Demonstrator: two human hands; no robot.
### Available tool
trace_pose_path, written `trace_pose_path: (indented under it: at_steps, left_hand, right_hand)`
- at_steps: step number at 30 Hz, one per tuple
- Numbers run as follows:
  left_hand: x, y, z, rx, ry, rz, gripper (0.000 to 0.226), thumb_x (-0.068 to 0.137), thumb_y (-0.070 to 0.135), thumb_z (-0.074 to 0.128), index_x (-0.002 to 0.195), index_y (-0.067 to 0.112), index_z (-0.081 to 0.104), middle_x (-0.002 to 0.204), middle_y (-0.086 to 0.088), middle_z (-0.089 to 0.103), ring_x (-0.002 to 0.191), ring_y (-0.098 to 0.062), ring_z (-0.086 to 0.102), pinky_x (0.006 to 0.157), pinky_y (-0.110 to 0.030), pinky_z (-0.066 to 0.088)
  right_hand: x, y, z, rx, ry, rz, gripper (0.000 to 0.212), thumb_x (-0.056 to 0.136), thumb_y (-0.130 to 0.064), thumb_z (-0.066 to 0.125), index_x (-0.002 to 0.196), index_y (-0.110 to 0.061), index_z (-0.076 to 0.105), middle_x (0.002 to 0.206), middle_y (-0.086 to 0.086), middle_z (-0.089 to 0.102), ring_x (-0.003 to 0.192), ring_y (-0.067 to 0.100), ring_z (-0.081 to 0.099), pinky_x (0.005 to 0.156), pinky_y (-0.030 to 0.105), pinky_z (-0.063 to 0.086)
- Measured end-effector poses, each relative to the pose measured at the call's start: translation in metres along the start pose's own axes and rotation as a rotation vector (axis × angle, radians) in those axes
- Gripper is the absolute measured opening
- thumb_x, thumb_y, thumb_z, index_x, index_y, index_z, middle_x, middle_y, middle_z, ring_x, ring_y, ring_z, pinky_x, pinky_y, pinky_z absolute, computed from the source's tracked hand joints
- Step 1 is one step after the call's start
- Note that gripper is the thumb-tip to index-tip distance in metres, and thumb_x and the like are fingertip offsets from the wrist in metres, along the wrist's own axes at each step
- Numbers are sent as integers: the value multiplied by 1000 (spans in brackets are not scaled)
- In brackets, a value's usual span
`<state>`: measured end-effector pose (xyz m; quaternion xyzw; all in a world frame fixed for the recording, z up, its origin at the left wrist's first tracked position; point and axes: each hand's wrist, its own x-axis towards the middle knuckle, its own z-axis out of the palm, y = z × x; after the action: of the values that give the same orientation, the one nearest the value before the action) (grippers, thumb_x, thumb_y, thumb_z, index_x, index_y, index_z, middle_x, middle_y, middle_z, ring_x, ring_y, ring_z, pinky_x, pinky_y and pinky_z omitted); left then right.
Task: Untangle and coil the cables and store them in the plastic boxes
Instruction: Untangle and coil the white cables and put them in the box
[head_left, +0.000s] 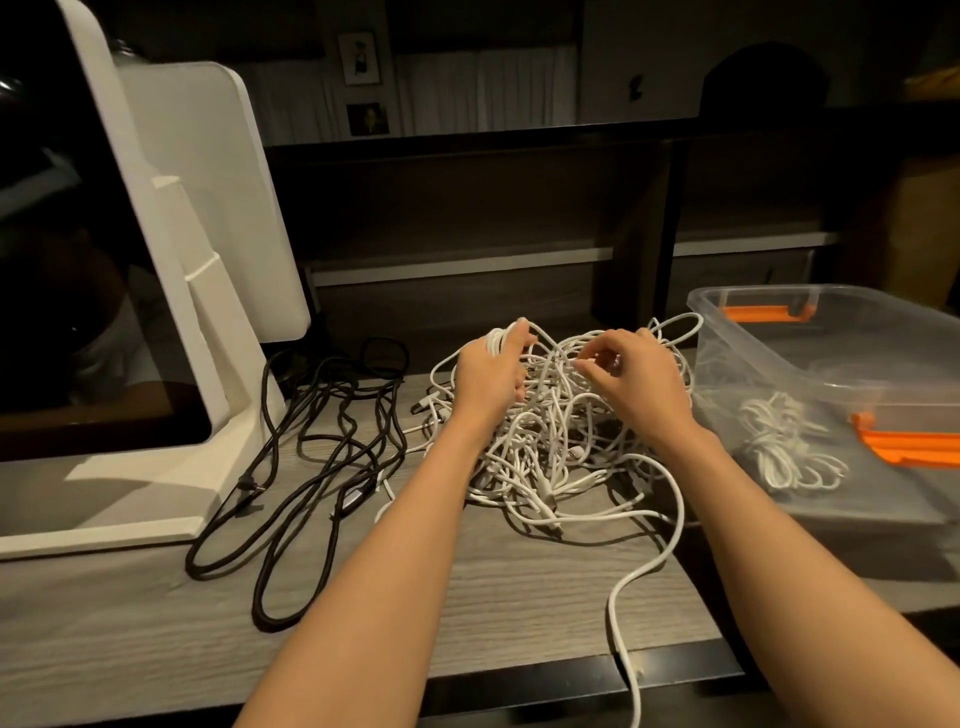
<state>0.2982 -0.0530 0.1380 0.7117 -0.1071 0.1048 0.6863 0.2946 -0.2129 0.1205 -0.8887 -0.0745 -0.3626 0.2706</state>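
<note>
**Working the white tangle**

Gripping the white cable tangle on the desk, our left hand clutches a looped bunch; our right hand pinches strands (one coil already lies in the plastic box).

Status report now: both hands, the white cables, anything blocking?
Left hand grips white strands; right hand pinches one. White tangle still knotted; one coil in plastic box. Black cables lie left, apart.

We look from our head, forward and down, close over our fingers at the table.
</note>
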Motion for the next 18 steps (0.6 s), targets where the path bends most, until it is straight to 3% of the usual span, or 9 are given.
trace_pose_path:
  at_steps: [3,7,12,15,18]
  left_hand:
    - [-2,4,2,-98,98,-17,28,100,33,51,87,12,62,58,0,57,42,-6,47,46,-18,41]
    - [-5,9,3,-296,126,-18,21,101,36,46,101,27,65,88,2,64,60,-4,57,57,-21,48]
    - [-7,14,1,-484,-11,-63,31,103,39,37,108,26,65,113,6,68,109,-10,60,84,-27,50]
    - [-9,16,1,-596,-97,-92,35,104,38,33,114,20,62,114,0,69,110,-11,64,95,-30,48]
    - [-8,17,0,-651,-123,-96,36,104,37,32,118,18,59,112,-3,69,106,-13,66,93,-32,52]
  right_hand:
    - [-2,2,-1,-75,31,59,18,87,-41,65,91,-24,68,67,-9,54,84,14,50,87,39,38]
    - [-2,1,0,-160,41,68,17,88,-43,64,94,-28,69,70,-5,62,93,19,54,91,40,34]
    - [-3,1,-2,-401,-74,56,35,91,-40,60,125,-35,57,112,-6,61,118,22,42,93,41,27]
    - [-2,-1,-1,-464,-47,17,38,87,-39,64,122,-27,55,117,-5,58,116,22,41,91,40,26]
    - [-3,0,2,-412,1,-73,33,86,-35,66,116,-23,58,109,-1,60,107,24,46,86,39,28]
